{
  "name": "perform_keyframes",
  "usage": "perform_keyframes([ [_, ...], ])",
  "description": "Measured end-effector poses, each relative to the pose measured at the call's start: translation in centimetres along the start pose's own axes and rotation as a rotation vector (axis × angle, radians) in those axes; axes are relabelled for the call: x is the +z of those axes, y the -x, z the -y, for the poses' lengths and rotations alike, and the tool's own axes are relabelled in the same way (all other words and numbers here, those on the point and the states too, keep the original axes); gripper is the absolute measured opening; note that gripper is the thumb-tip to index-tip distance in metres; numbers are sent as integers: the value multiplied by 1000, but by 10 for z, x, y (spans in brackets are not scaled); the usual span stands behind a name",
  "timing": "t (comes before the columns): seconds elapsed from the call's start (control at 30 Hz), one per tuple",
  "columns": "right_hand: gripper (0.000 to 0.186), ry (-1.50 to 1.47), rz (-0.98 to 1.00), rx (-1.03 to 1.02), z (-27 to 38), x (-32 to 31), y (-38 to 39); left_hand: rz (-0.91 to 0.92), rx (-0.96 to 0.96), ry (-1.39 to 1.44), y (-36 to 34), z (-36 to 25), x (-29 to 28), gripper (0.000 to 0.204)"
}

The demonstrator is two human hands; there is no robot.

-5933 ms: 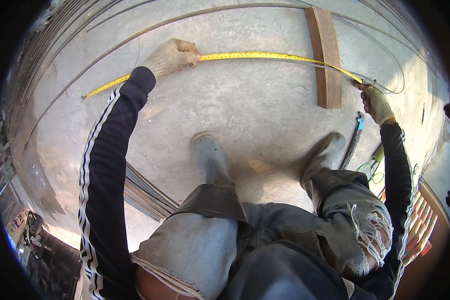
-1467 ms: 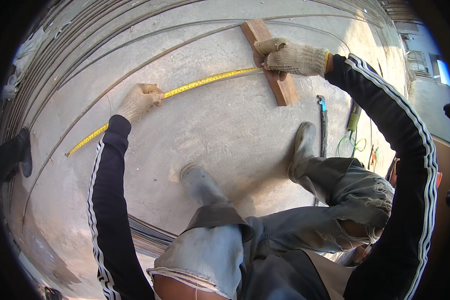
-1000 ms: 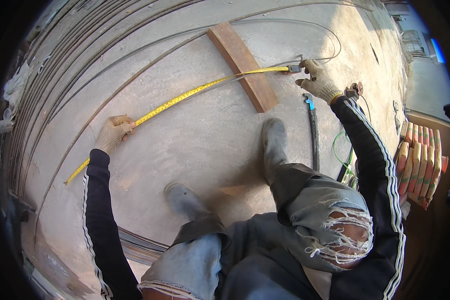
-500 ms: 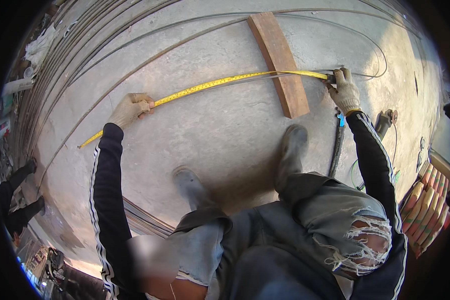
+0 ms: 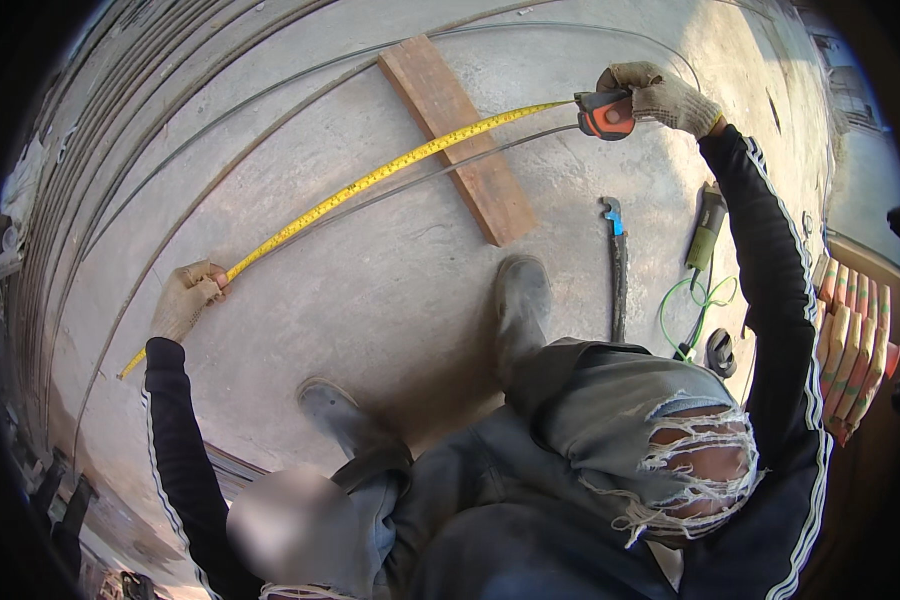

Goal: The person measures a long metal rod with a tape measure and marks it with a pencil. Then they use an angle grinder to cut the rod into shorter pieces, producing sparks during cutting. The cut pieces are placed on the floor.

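My gloved right hand (image 5: 665, 98) grips the orange and black case of a tape measure (image 5: 607, 115), raised at the upper right. Its yellow blade (image 5: 390, 172) runs out toward the lower left, passing over a wooden beam (image 5: 457, 140). My gloved left hand (image 5: 188, 298) is closed on the blade, with the free end sticking out past the hand. Just below the blade, a thin dark rod (image 5: 380, 196) runs roughly alongside it and also crosses the beam. The rod's far end, near my right hand, is hidden by the case.
Long metal rods (image 5: 135, 130) lie along the left and far floor. A bar-like tool with a blue part (image 5: 616, 260), a green power tool (image 5: 708, 228) and a green cord (image 5: 705, 303) lie right of my boots (image 5: 523, 300). Stacked reddish packages (image 5: 855, 345) stand at the right edge.
My right hand has moved left and up, so the case now shows. The left hand has shifted left and down with the blade. The head view has turned toward the right.
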State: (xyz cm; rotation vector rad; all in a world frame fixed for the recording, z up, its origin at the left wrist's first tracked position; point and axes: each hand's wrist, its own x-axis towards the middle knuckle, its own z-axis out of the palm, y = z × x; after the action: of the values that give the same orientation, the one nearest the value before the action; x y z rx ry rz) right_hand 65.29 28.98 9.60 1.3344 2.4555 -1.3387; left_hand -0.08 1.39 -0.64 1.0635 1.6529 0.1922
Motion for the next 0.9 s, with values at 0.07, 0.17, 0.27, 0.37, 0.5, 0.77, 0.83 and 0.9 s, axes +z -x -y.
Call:
perform_keyframes([
  [0.07,43,145,75,194,5,-19,-5,3,54,9,1,-4,2,25],
  [0.17,41,-157,-51,186,4,-5,-23,-83,51,-165,11,-11,4,26],
  [0.27,42,-331,-43,150,2,19,-40,-169,31,-251,25,-19,4,25],
  [0.37,44,-439,48,156,5,43,-65,-220,13,-271,40,-30,2,20],
  [0.5,52,-470,40,149,24,74,-90,-277,98,-205,55,-57,6,20],
  [0.77,66,-613,137,-116,118,102,-113,-372,86,-287,72,-169,25,27],
  [0.83,69,-603,209,-219,139,117,-111,-388,106,-335,77,-194,34,27],
  [0.9,85,-450,275,-356,151,133,-105,-399,74,-369,77,-211,45,26],
])
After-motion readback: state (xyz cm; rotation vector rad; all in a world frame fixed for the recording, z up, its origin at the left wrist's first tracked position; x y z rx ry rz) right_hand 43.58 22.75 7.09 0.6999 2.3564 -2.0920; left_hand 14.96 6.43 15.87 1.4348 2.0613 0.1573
